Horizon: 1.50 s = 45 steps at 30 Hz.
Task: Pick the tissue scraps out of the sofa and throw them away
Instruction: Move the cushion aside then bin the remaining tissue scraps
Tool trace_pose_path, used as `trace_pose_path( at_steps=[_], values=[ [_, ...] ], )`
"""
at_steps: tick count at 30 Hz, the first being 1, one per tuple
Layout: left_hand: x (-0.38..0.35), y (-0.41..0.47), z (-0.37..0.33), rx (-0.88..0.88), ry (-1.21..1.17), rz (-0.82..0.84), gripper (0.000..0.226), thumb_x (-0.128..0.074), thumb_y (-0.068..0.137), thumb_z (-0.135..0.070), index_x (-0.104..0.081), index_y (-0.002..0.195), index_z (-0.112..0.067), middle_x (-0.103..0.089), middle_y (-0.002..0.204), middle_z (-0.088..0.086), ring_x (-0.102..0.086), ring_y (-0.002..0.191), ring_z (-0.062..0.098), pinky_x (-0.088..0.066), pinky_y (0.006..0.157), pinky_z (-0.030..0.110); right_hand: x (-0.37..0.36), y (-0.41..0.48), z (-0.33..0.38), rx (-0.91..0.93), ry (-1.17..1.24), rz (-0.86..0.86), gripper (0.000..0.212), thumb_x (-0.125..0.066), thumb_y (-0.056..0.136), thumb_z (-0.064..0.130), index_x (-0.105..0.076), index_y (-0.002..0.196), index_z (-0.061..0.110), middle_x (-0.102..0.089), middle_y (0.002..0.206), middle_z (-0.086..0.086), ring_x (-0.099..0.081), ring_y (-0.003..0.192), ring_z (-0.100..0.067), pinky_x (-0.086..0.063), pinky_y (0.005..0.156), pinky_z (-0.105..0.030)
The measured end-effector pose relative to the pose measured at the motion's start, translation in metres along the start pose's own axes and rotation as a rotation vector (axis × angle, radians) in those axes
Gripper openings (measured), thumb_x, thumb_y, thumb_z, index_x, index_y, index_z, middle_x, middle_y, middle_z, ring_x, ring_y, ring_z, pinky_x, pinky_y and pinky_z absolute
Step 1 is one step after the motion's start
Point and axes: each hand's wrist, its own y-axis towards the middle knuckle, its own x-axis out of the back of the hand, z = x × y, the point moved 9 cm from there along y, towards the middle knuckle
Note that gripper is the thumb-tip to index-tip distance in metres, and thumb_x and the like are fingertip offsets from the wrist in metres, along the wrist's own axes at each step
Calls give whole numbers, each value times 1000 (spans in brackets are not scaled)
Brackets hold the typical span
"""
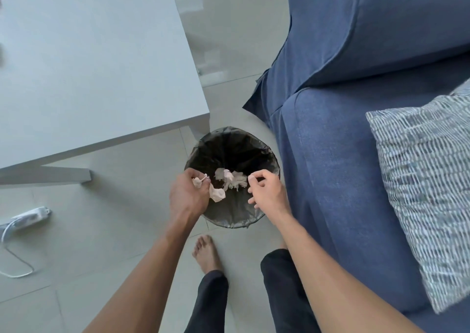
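A round bin (264,213) lined with a dark bag stands on the floor between the table and the blue sofa (338,169). My left hand (187,195) hovers over the bin's left rim, fingers closed on white tissue scraps (216,194) that hang from it. More crumpled tissue (231,180) is inside the bin's mouth; whether it is falling or lying there I cannot tell. My right hand (267,192) is over the bin's right side, fingers curled loosely and apart, with nothing in them.
A white table (96,60) fills the upper left, its corner close to the bin. A white power strip (25,220) with its cable lies on the tiled floor at left. A patterned cushion (429,185) rests on the sofa seat. My bare foot (206,253) stands just before the bin.
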Motion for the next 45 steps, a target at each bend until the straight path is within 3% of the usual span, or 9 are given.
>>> trace_pose_path(
  at_steps=[3, 9, 16, 20, 26, 32, 36, 40, 45],
  values=[
    [2, 4, 2, 5, 6, 19, 12, -70, 92, -31, -69, 98, -20, -75, 103, 7, -71, 96, 34, -56, 89, 45, -4, -1, -2, -7, -14, 0, 16, -53, 100, 30, -67, 98, 23, -74, 78, -4, -73, 58, -17, -61, 78, -47],
    [-2, 11, 7, 32, -12, 59, 15, -74, 89, -34, -72, 97, -21, -75, 106, 5, -70, 101, 31, -56, 92, 46, -5, 1, -10, -26, -17, -17, 14, -53, 100, 25, -67, 98, 22, -74, 84, -6, -69, 54, -15, -64, 70, -42],
    [-40, 20, 26, 58, -44, 262, 29, -72, 93, -26, -69, 119, -12, -74, 106, 5, -70, 99, 23, -57, 95, 41, -10, 3, -19, -22, -25, -32, 14, -53, 99, 25, -67, 96, 25, -73, 76, 1, -66, 47, -5, -63, 68, -40],
    [-49, 18, 37, 59, 21, 305, 33, -69, 96, -22, -67, 126, -11, -71, 118, 10, -68, 110, 27, -55, 100, 41, -11, 4, -26, -31, 5, -28, 14, -55, 99, 24, -68, 98, 23, -73, 75, -1, -69, 56, -14, -63, 71, -45],
    [-48, 6, 32, 15, 150, 238, 30, -63, 99, -23, -68, 125, -9, -71, 112, 8, -67, 101, 24, -56, 92, 35, 11, -3, -35, -39, 25, -42, 14, -54, 100, 21, -68, 100, 22, -73, 78, -2, -74, 71, -23, -62, 75, -48],
    [-49, -10, -32, -143, 208, 118, 26, -55, 102, -31, -70, 116, -15, -75, 109, 7, -70, 102, 25, -57, 94, 41, 82, 2, 6, 123, 99, -176, 15, -53, 101, 20, -68, 103, 21, -73, 85, 2, -71, 88, -28, -58, 84, -45],
    [-55, -31, -110, -336, 240, 36, 31, -53, 102, -38, -69, 118, -18, -77, 112, 3, -71, 105, 23, -57, 94, 41, 166, 2, 49, 304, 163, -336, 15, -57, 100, 20, -71, 106, 16, -64, 78, 11, -63, 69, -8, -50, 72, -26],
    [-75, -55, -204, -579, 279, -18, 35, -48, 103, -45, -62, 126, -22, -75, 119, 2, -71, 111, 22, -56, 94, 45, 259, -10, 78, 458, 207, -490, 18, -58, 99, 23, -70, 110, 17, -69, 91, 4, -63, 79, -5, -45, 69, -8],
    [-123, -98, -304, -831, 188, -30, 37, -51, 103, -43, -53, 133, -21, -68, 128, 1, -68, 113, 21, -57, 91, 48, 366, -23, 62, 499, 187, -698, 21, -58, 99, 24, -69, 115, 16, -70, 102, -3, -64, 96, -14, -49, 88, -25]
  ],
)
